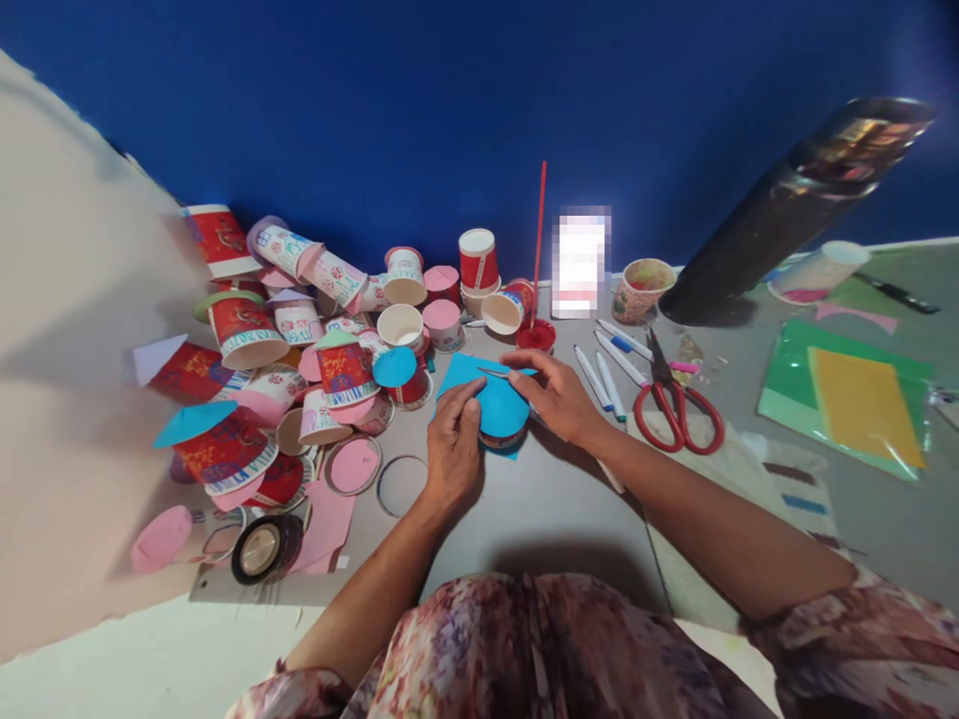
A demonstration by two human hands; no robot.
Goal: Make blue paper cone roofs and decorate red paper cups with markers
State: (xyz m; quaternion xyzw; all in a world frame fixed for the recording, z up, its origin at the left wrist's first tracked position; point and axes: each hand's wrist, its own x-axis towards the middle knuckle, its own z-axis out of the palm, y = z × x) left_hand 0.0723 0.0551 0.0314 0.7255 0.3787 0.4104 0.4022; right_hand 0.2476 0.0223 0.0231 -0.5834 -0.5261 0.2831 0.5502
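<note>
A round piece of blue paper (pixel 503 409) lies over a low round cup, whose patterned rim (pixel 503 439) shows beneath. My left hand (pixel 456 439) grips it from the left, thumb and fingers at its edge. Above it, my right hand (pixel 554 394) pinches a thin, pointed, dark tool (pixel 492 373) whose exact kind I cannot make out. Its tip points left across the blue paper. Under both lies a larger blue sheet (pixel 459 371), partly hidden by my hands.
Many decorated paper cups (pixel 249 335) crowd the left side, beside a roll of tape (pixel 267 549). Red-handled scissors (pixel 678 414) and several markers (pixel 599 379) lie right of my hands. Behind stand a red pot with a stick (pixel 536 335) and a black flask (pixel 779 215). Coloured sheets (pixel 861 409) lie far right.
</note>
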